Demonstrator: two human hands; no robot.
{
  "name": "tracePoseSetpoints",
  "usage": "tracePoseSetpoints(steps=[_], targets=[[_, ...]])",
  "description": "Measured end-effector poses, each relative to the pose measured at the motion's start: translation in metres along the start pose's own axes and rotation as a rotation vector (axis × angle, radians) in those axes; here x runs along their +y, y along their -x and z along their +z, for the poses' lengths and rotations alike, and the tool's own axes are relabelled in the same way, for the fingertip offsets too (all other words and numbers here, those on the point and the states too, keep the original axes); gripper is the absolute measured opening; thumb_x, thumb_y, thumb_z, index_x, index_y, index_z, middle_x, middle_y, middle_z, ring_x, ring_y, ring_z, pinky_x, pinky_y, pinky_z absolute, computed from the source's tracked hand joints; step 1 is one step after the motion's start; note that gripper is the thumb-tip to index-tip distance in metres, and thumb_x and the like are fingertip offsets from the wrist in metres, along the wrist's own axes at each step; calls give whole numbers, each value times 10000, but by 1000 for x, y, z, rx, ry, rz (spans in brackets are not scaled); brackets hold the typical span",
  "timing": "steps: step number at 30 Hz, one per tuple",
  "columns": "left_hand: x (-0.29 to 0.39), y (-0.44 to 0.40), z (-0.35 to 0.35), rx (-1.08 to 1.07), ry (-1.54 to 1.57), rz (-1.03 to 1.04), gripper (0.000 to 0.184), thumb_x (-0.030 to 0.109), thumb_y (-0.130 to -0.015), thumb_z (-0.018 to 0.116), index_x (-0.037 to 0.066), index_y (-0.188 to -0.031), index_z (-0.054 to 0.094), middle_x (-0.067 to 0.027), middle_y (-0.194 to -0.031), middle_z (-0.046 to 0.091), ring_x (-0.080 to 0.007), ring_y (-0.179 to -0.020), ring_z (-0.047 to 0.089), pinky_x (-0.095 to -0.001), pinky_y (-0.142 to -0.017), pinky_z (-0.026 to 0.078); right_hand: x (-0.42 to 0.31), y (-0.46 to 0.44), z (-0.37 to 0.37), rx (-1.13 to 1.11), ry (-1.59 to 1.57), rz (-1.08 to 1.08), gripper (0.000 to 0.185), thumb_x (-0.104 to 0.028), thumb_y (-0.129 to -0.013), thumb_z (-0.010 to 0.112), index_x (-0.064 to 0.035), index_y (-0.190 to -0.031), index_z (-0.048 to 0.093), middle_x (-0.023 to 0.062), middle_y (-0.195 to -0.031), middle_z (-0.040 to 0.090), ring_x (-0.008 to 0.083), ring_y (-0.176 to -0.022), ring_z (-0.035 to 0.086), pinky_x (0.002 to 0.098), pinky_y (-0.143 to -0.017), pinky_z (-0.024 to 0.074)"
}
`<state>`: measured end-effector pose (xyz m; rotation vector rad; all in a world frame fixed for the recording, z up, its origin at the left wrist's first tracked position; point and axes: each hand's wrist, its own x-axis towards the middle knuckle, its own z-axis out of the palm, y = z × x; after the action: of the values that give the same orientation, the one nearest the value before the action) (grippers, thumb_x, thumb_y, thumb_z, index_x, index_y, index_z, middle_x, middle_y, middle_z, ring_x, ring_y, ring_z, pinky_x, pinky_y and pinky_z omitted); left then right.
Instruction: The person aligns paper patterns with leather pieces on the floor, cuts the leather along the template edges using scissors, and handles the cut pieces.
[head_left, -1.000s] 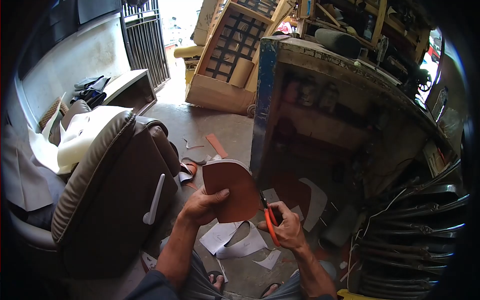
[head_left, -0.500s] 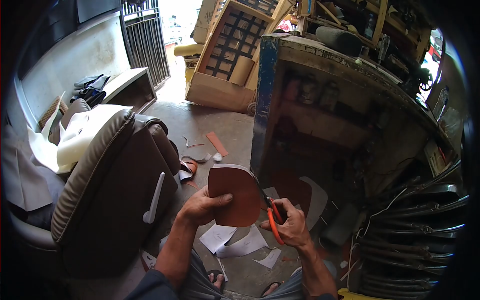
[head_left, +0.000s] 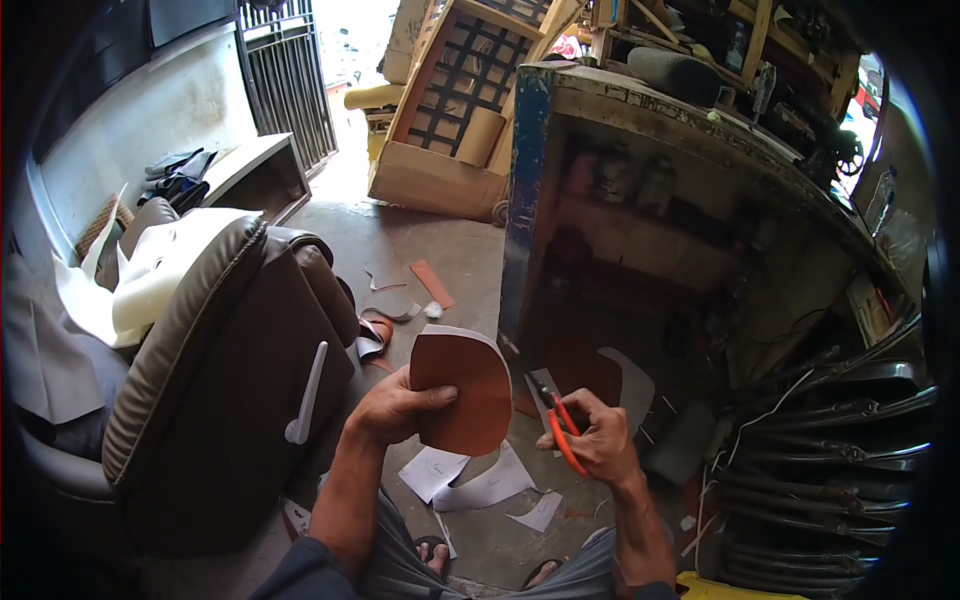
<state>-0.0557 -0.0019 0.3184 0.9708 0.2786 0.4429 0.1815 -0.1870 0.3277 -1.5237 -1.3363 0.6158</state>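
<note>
A reddish-brown piece with a pale layer behind it (head_left: 465, 390) is pinched at its left edge by my left hand (head_left: 398, 405), the thumb lying on its front. The piece has a curved top and right side. To the right, my right hand (head_left: 598, 440) holds orange-handled scissors (head_left: 566, 432), their dark blades pointing up and left, apart from the piece. White paper cutouts (head_left: 490, 480) lie on the floor beneath the hands.
A brown recliner (head_left: 220, 390) with a side lever stands at the left. A worn workbench (head_left: 640, 90) rises ahead right, and dark stacked metal-edged parts (head_left: 820, 480) fill the lower right. Orange scraps (head_left: 432, 284) lie on the floor.
The scissors have come away from the edge of the piece and moved right with my right hand. A thin strip no longer shows at the blades. My left hand has shifted slightly left.
</note>
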Motion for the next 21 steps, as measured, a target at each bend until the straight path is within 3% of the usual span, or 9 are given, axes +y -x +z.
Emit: tracePoseSetpoints(steps=[2,4,6,11,13,19,21], targets=[[1,1,-1,2,-2,1,516,110,-906,720,-23,-1360,514,-141,-1283,629,-247,-1150,636,-416,-1002,516,-8,-1,-12,72,115,51,366,-137,-737,884,6,-979,650,58,-763,737,76,-721,680,241,-625,533],[1,3,-2,7,0,-5,516,110,-905,722,-23,-1358,516,-138,-1280,631,-246,-1150,636,-414,-1002,516,-9,1,-31,70,189,99,369,-136,-731,883,1,-985,654,49,-759,733,78,-700,675,246,-617,532],[3,4,-2,17,0,-31,517,106,-905,722,-24,-1360,515,-136,-1278,632,-240,-1150,636,-412,-1003,515,-6,3,-47,129,307,81,388,-159,-724,889,-3,-991,656,37,-744,723,71,-680,659,250,-612,521],[-1,3,6,-29,-19,9,511,108,-910,718,-24,-1360,516,-132,-1272,636,-233,-1141,640,-407,-999,518,-20,10,-36,97,255,166,521,-223,-692,917,-7,-1065,626,37,-796,695,68,-702,609,255,-649,508],[-2,4,8,-35,-17,9,507,111,-911,718,-26,-1356,520,-131,-1268,638,-231,-1137,642,-404,-997,520,-23,12,-21,71,273,44,625,-408,-672,922,-43,-1087,630,31,-719,635,121,-647,626,295,-614,523],[-2,9,17,-36,-43,-4,479,121,-916,716,-26,-1337,544,-126,-1252,648,-226,-1126,646,-399,-991,523,-28,12,-11,91,258,-99,653,-450,-674,911,-37,-1077,606,45,-748,659,167,-668,667,323,-631,540],[-3,9,17,-35,-69,2,485,125,-917,715,-24,-1343,539,-127,-1252,647,-226,-1124,646,-398,-991,522,-35,14,-11,75,269,-75,651,-408,-658,928,-34,-1084,609,41,-764,662,144,-680,657,310,-643,538]])
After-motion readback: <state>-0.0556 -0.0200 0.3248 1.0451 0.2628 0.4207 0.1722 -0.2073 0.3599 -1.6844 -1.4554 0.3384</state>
